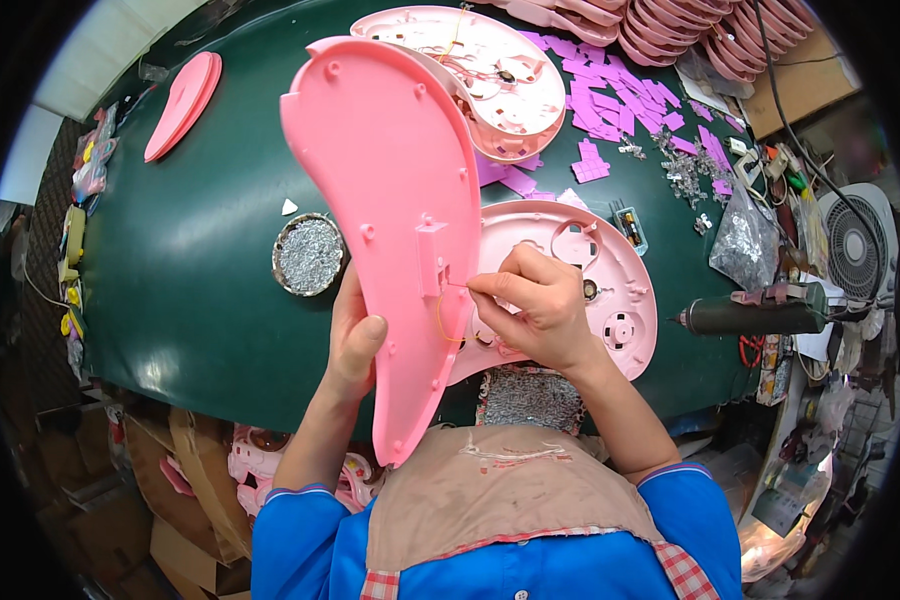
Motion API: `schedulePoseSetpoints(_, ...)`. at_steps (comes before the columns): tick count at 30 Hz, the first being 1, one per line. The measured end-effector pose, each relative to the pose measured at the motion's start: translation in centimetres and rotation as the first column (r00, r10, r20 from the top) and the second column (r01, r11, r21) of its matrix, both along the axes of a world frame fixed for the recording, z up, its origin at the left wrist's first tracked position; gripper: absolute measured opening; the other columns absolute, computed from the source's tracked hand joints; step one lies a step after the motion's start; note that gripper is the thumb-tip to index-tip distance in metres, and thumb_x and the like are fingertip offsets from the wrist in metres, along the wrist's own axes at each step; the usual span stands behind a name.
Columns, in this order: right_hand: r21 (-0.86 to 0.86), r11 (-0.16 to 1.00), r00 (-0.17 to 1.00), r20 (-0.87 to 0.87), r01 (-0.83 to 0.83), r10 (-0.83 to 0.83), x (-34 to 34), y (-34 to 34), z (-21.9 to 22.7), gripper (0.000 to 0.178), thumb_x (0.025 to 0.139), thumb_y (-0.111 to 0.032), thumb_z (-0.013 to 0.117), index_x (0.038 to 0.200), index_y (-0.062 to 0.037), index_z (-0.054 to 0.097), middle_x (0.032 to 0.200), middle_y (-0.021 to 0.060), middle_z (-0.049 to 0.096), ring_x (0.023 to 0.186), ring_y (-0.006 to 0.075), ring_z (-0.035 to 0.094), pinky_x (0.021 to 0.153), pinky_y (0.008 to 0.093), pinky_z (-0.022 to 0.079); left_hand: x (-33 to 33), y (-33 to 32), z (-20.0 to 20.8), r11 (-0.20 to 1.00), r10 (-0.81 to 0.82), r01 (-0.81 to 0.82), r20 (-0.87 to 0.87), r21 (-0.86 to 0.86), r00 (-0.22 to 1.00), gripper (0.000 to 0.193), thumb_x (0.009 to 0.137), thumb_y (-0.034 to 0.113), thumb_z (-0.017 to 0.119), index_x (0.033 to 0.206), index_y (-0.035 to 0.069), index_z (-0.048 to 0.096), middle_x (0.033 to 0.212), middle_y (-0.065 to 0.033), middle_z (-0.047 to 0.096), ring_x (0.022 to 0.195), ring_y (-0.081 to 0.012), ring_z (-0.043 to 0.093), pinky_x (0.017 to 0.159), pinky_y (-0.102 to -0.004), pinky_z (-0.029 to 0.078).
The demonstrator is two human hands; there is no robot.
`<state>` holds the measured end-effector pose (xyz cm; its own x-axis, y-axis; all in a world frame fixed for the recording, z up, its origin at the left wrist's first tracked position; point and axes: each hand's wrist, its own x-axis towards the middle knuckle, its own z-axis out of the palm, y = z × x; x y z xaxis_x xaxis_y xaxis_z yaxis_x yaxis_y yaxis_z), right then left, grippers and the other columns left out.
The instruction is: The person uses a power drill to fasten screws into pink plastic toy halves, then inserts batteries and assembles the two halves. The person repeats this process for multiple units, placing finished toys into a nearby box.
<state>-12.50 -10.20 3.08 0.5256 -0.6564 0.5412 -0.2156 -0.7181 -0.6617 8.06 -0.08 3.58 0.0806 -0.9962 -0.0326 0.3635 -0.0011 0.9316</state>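
Observation:
My left hand (350, 345) grips a curved pink plastic shell half (390, 170) by its left edge, thumb on the inner face, and holds it tilted up over the table. Small pegs and a raised rectangular housing stand on that face. At the housing, my right hand (542, 305) pinches the end of a thin wire (440, 318) between thumb and fingers. The wire loops down yellowish toward the shell's right edge. Beneath my right hand lies a paler pink shell (625, 290) with round openings, partly hidden by the hand and the held piece.
A bowl of small metal screws (308, 255) stands left; another screw-filled container (530, 398) sits at the front edge. Further off are a wired pink shell (510, 75), purple pieces (610, 90) and stacked pink shells (670, 30). A dark green cylindrical tool (755, 312) and a fan (858, 240) stand right.

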Motion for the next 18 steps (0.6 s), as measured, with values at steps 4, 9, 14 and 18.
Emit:
schedulePoseSetpoints(4, -0.120, 0.993, 0.998, -0.057, -0.017, 0.010, 0.1, -0.1, 0.1, 0.013, 0.076, -0.005, 0.079, 0.087, -0.0093, 0.074, 0.082, 0.0041, 0.060, 0.073, 0.0218, 0.065, 0.061, 0.0339, 0.050, 0.1, -0.3, -0.3, 0.999, -0.016, 0.018, 0.075, -0.039, 0.997, 0.094, 0.087, 0.060, 0.069, 0.150, -0.001, 0.036, 0.140, -0.0165, 0.054, 0.128, -0.0245, 0.057, 0.106, -0.0420, 0.048)
schedulePoseSetpoints(9, 0.451, 0.848, 0.933, 0.335, -0.279, 0.128, 0.2, 0.5, -2.1, 0.008, 0.087, -0.002, 0.074, 0.093, -0.0010, 0.068, 0.107, 0.0078, 0.058, 0.096, 0.0204, 0.068, 0.086, 0.0324, 0.055, 0.4, -0.4, 0.2, 0.998, -0.037, 0.044, 0.171, -0.036, 0.985, 0.096, 0.088, 0.059, 0.068, 0.152, -0.003, 0.032, 0.141, -0.0166, 0.053, 0.130, -0.0246, 0.054, 0.109, -0.0423, 0.045)
schedulePoseSetpoints(14, 0.649, 0.624, 0.842, 0.539, -0.435, 0.026, 0.5, 2.0, -4.1, 0.010, 0.097, -0.005, 0.065, 0.104, 0.0027, 0.066, 0.114, 0.0090, 0.053, 0.120, 0.0194, 0.063, 0.101, 0.0334, 0.052, 0.1, 0.3, 0.0, 0.997, 0.067, -0.069, 0.060, 0.040, 0.996, 0.083, 0.094, 0.054, 0.056, 0.151, -0.004, 0.035, 0.139, -0.0168, 0.054, 0.127, -0.0248, 0.057, 0.107, -0.0415, 0.047)
schedulePoseSetpoints(18, 0.225, 0.961, 0.987, 0.032, -0.158, 0.155, 1.1, 4.5, -2.9, 0.059, 0.099, -0.023, 0.066, 0.151, -0.0013, 0.048, 0.158, 0.0257, 0.034, 0.142, 0.0365, 0.046, 0.116, 0.0418, 0.040, -1.3, -0.5, 1.4, 0.970, 0.205, -0.146, -0.337, 0.192, 0.919, 0.067, 0.101, 0.047, 0.043, 0.146, -0.003, 0.044, 0.133, -0.0186, 0.060, 0.120, -0.0254, 0.063, 0.103, -0.0409, 0.051)
